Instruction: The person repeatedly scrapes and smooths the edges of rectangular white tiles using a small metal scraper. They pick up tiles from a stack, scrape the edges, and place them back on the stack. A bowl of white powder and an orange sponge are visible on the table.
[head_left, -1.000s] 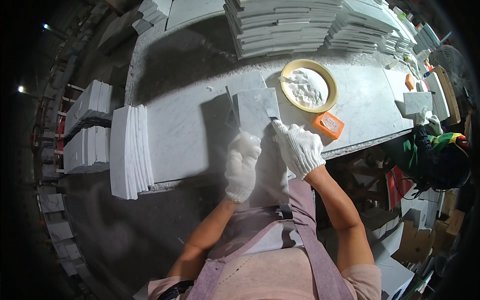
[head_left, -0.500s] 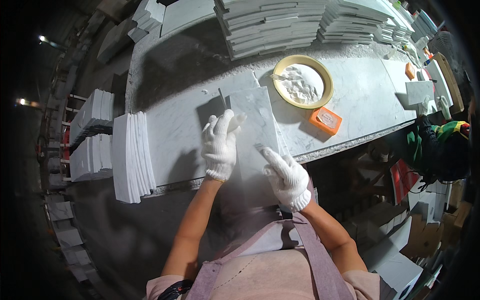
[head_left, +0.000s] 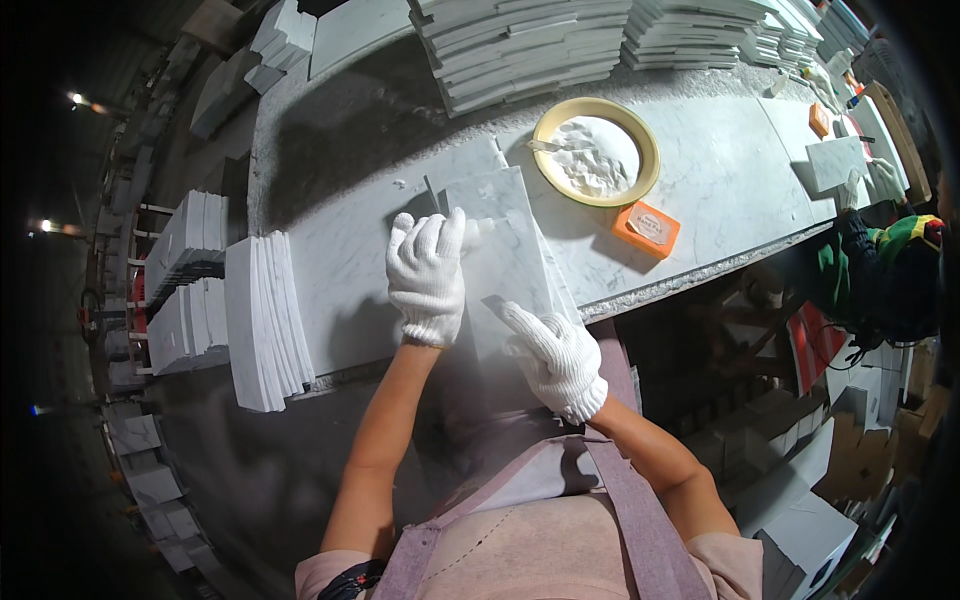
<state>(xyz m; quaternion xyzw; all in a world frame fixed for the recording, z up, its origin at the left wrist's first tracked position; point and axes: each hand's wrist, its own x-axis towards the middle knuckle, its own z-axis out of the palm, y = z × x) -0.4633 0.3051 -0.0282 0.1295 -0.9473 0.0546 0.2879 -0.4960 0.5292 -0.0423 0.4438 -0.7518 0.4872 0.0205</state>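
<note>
A long grey-white marble tile point(head_left: 500, 205) slants from the worktop toward my lap, over at least one other tile whose edge shows on its right. Beside its left edge is my left hand point(head_left: 428, 280), in a white knit glove. The thumb lies over the tile's face, and the hand appears closed on that edge; the fingers' undersides are hidden. My right hand point(head_left: 560, 365), gloved too, is closed on a small flat grey blade point(head_left: 492, 302). The blade's tip is at the tile's face; its handle is hidden in the hand.
A yellow-rimmed bowl point(head_left: 650, 180) of white powder or paste and an orange box point(head_left: 648, 230) are on the worktop point(head_left: 720, 200). Tile stacks stand at the back point(head_left: 530, 50) and left point(head_left: 265, 320). A co-worker point(head_left: 880, 280) handles a tile at the far right.
My right hand and the blade have moved a little left and toward me over the tile. My left hand's fingers look slightly straighter. The whole view has shifted slightly.
</note>
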